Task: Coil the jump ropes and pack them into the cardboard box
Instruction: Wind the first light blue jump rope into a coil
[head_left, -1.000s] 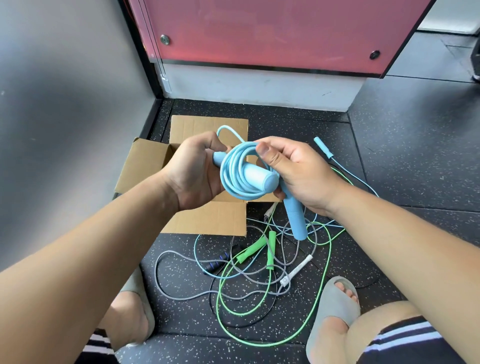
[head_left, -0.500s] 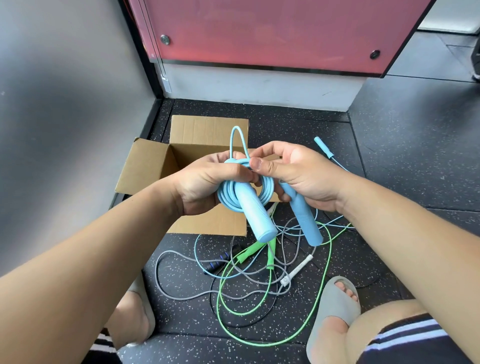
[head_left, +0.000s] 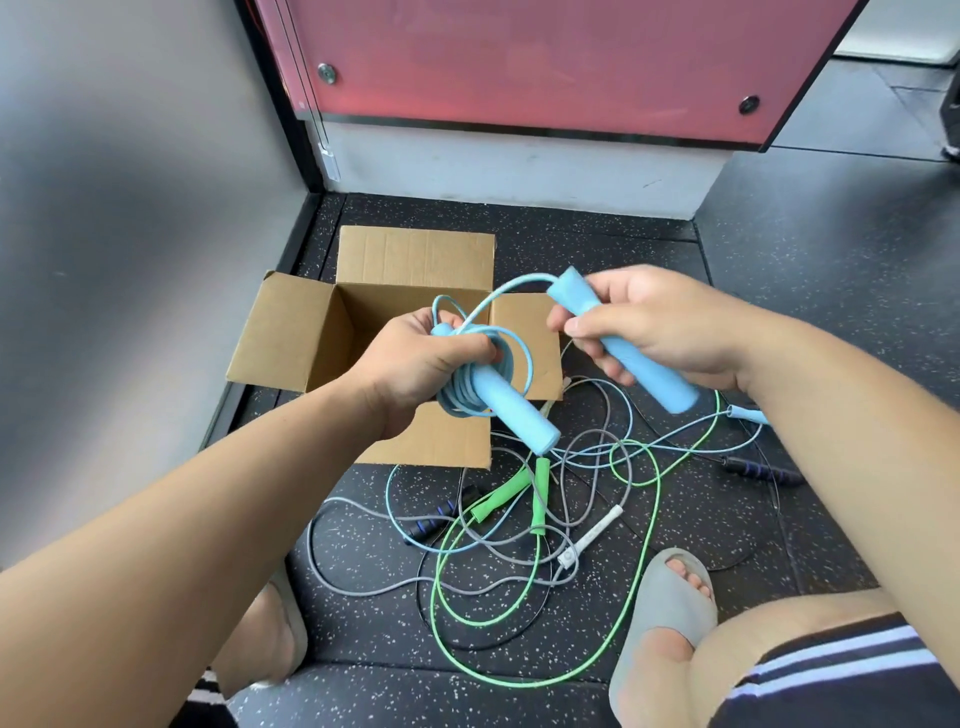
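Observation:
My left hand (head_left: 415, 364) grips a coil of light blue jump rope (head_left: 470, 395) together with one of its blue handles (head_left: 514, 410), just above the front of the open cardboard box (head_left: 322, 332). My right hand (head_left: 660, 327) holds the rope's second blue handle (head_left: 639, 364) to the right, apart from the coil. A short arc of blue cord (head_left: 509, 288) runs between them. On the floor below lies a tangle of ropes: a green rope (head_left: 649, 525) with green handles (head_left: 540, 493), a grey cord (head_left: 363, 587), a white handle (head_left: 592, 535) and dark blue-black handles (head_left: 431, 519).
A grey wall stands at the left and a red panel (head_left: 545, 67) over a white base at the back. My feet in grey slippers (head_left: 670, 597) rest on the dark speckled floor near the tangle. Another dark handle (head_left: 763, 470) lies at the right.
My right hand has pulled the second blue handle up and to the right, away from the coil. My left hand keeps the coil and first handle, now lower over the box front.

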